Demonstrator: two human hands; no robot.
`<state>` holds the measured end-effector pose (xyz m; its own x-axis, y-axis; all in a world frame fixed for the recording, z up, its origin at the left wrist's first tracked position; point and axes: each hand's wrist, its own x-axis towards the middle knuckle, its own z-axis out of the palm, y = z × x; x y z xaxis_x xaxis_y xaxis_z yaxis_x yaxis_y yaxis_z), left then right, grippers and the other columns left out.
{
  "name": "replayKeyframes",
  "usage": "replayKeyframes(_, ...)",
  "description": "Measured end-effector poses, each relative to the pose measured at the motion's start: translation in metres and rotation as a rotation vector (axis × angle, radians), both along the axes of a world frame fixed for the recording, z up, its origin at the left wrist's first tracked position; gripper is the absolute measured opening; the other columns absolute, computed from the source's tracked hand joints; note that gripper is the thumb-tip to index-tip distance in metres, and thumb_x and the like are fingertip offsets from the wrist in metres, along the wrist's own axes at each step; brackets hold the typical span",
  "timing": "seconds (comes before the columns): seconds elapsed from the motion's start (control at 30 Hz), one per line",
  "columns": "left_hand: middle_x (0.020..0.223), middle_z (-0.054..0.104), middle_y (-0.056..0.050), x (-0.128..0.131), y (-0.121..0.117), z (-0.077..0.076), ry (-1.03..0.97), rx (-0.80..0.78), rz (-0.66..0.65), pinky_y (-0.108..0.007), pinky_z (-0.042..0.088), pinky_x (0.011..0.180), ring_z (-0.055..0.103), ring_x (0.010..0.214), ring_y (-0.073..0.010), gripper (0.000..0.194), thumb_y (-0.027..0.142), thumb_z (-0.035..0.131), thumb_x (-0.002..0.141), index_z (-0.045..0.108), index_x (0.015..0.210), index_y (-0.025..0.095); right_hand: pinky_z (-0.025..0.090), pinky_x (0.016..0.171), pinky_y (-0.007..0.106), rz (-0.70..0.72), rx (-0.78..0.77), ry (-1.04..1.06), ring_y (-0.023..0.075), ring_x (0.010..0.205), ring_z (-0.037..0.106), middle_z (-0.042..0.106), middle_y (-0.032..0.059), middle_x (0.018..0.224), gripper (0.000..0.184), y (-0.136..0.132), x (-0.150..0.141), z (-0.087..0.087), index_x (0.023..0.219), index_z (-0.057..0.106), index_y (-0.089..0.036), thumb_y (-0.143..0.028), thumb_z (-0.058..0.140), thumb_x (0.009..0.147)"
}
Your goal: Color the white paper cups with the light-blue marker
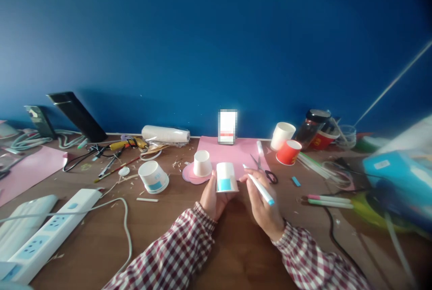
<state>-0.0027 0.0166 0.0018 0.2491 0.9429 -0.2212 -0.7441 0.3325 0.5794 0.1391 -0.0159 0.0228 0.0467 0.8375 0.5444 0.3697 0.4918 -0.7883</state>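
Note:
My left hand (pixel 213 198) is closed around a white paper cup (pixel 225 171), held upside down with a blue patch (pixel 225 185) on its side. In my right hand (pixel 265 202) is a white marker (pixel 259 188) with a blue end. Its other end points up and left toward the cup, apart from it. Just behind the held cup, another upturned white paper cup (pixel 202 163) rests on a pink cut-out (pixel 192 174). To the left stands a white cup (pixel 152 176) with a blue patch, also upside down.
A pink sheet (pixel 241 151) lies by the wall with scissors (pixel 271 176) and a lit phone (pixel 227 127). White (pixel 283 135) and red (pixel 289 152) paper cups stand right, near a dark jar (pixel 311 128). A power strip (pixel 50 231) and cables lie left.

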Motion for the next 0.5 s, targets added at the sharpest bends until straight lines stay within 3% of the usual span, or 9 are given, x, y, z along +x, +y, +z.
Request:
replayKeyframes(0.1,0.099,0.069,-0.014,-0.0026,0.0010,-0.0009,-0.024,-0.026,-0.010,-0.041,0.054,0.084,0.066,0.089,-0.0240,0.050,0.057,0.060,0.086,0.064,0.108,0.012,0.055,0.091,0.040,0.006,-0.013,-0.068,0.0240,0.103,0.066,0.069,0.0105,0.109,0.026,0.0010,0.0002,-0.0034,0.124,0.055,-0.021,-0.028,0.051,0.098)
replayKeyframes(0.27,0.093,0.073,-0.015,-0.0040,0.0019,0.0005,-0.020,0.014,-0.057,-0.043,0.055,0.084,0.069,0.088,-0.0276,0.052,0.059,0.056,0.087,0.068,0.103,0.011,0.056,0.095,0.043,0.081,-0.043,-0.138,0.0276,0.111,0.065,0.066,0.0127,0.123,0.045,-0.0002,0.0006,-0.0058,0.131,0.051,-0.021,-0.030,0.065,0.090)
replayKeyframes(0.5,0.094,0.075,-0.018,-0.0027,0.0017,-0.0005,0.036,0.024,-0.019,-0.046,0.056,0.084,0.071,0.090,-0.0302,0.054,0.059,0.053,0.089,0.068,0.106,0.009,0.054,0.098,0.044,0.115,-0.079,-0.101,0.0265,0.114,0.064,0.066,0.0120,0.124,0.037,0.0025,0.0004,-0.0092,0.129,0.052,-0.023,-0.022,0.060,0.092)
